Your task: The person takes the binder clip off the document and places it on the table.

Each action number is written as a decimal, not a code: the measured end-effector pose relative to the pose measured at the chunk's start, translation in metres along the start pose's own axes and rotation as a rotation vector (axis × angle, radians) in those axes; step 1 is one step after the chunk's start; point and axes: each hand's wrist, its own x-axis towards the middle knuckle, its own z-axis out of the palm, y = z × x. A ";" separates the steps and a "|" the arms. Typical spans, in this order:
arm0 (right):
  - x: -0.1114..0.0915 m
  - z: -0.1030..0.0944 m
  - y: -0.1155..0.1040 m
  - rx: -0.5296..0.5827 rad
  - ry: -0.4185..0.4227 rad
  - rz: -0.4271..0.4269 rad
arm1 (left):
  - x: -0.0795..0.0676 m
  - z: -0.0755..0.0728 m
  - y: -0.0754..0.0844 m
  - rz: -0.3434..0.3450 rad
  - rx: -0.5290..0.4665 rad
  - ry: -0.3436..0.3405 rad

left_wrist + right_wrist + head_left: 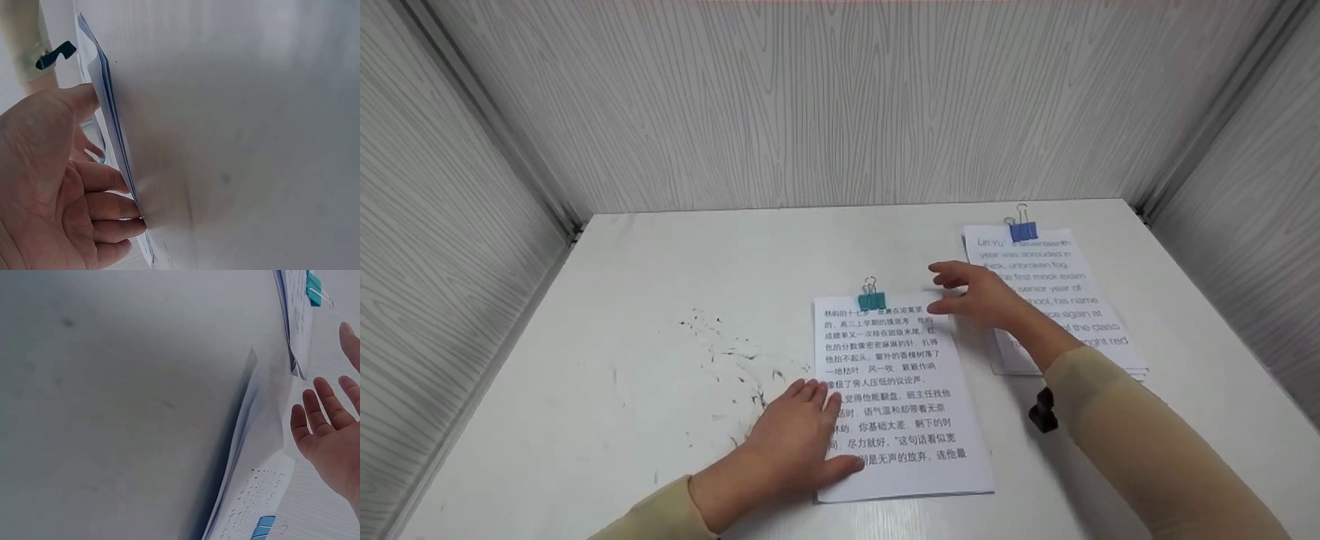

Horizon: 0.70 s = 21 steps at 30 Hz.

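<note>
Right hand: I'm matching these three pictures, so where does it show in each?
Head: the right hand is right of centre, near the top right corner of the teal-clipped paper stack.
Left wrist: small, at left, beyond the left hand.
Right wrist: at the right edge, partly cut off.
Shared landmark: that same stack, edge-on in left wrist, top right in right wrist.

Printed paper stack (900,412) flat on white table (660,262); teal clip (872,301) at top edge.
</note>
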 end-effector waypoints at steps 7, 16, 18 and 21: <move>0.006 0.004 0.002 -0.040 -0.098 0.085 | -0.001 0.001 -0.001 0.001 -0.004 0.007; 0.010 0.009 0.005 -0.100 -0.150 0.078 | 0.000 0.001 -0.001 0.010 0.013 0.014; 0.011 0.010 0.006 -0.100 -0.155 0.070 | 0.001 0.002 -0.001 0.006 0.015 0.009; 0.011 0.010 0.006 -0.109 -0.162 0.049 | 0.002 0.002 -0.001 -0.002 0.014 0.002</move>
